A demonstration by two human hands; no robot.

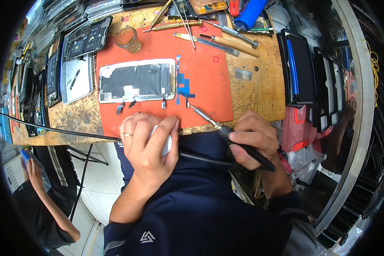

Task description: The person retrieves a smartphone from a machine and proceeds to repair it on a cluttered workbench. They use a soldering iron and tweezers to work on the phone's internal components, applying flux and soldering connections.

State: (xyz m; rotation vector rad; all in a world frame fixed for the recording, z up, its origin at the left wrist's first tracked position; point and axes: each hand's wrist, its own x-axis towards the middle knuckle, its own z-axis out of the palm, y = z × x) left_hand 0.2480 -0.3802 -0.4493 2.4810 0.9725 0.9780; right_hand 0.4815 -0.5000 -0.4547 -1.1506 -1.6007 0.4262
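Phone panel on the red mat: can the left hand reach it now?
Probably yes: the left hand is close and nothing blocks the phone panel, though the white object in its grip may hinder grasping.

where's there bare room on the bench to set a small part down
The red mat is largely bare above the soldering iron, between the blue tape and its right edge. So is the wooden bench between the small metal plate and the right hand. Crowded: the mat's upper edge, with hand tools, and the bench's left, with opened phones.
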